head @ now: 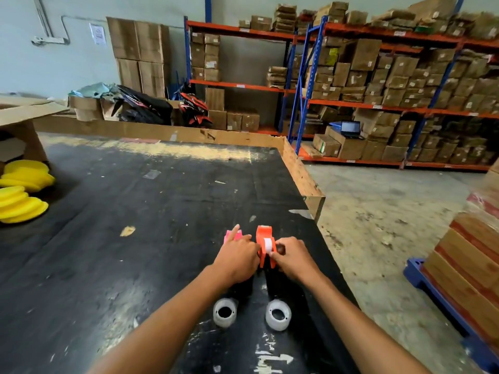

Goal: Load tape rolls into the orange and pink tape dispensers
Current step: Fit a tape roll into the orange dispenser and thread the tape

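Both hands are seen reaching forward over a worn black table (140,211), near its right edge. The orange tape dispenser (266,245) stands upright on the table between the two hands, and a white tape roll (268,244) is seated in its open middle. The left hand (237,259) is pressed against the dispenser's left side, its fingers (253,248) curled toward the orange wall, while the index finger is extended forward and lies over the pink tape dispenser (232,236), which stands just beyond and to the left of that hand and is partly hidden by it. The right hand (293,256) is closed on the dispenser's right side, with its thumb and fingertips (274,254) pinched at the lower edge of the white roll; whether the roll itself or only the orange frame is gripped cannot be told. Nearer the person than the fingers, between the two forearms, two further translucent white tape rolls are shown lying on the table: the left spare roll (225,312) beneath the left forearm's line and the right spare roll (278,314) just beside it, the two apart from each other and well clear of both hands. Far to the left of the fingers, yellow round pads (23,190) are stacked at the table's edge.
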Available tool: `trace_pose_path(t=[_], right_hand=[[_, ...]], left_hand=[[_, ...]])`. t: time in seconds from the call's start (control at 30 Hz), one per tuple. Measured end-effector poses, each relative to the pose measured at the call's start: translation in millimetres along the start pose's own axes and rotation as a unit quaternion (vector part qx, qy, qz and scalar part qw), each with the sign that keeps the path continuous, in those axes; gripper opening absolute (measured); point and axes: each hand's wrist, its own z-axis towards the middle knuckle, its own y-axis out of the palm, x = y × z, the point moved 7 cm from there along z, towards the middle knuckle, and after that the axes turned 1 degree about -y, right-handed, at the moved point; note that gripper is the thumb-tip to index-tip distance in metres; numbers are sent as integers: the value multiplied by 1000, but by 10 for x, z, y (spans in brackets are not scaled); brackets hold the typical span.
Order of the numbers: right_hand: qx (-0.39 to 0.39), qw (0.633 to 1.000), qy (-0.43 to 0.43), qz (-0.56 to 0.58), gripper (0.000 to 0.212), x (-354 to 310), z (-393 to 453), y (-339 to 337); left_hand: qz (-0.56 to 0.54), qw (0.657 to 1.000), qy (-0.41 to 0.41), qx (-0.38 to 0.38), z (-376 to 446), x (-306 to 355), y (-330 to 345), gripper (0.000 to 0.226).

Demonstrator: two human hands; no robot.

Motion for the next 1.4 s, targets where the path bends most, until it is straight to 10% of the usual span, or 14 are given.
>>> trace_pose_path(t=[0.2,0.4,0.5,0.9,1.13,1.4], right_hand=[[81,995,-58,-12,14,-246,-103,-229],[181,960,-203,-66,22,-727,-272,-574],[174,957,-231,-19,33,-828,-346,-695],[-39,957,-138,252,34,-816,-210,-640],[-25,950,-128,283,11,-850,-283,-531],[5,992,47,-114,37,-86,-15,-464]], left_hand=[[-289,951,-76,78,-40,-56,-270,33],[-691,660,-242,171,-98,-261,-380,32],[-755,591,-224,175,-135,-295,-460,36],[-786,575,-175,149,-258,-145,-546,38],[-654,664,-289,219,-364,-321,-402,40],[-731,594,-290,167,-397,-351,-314,33]])
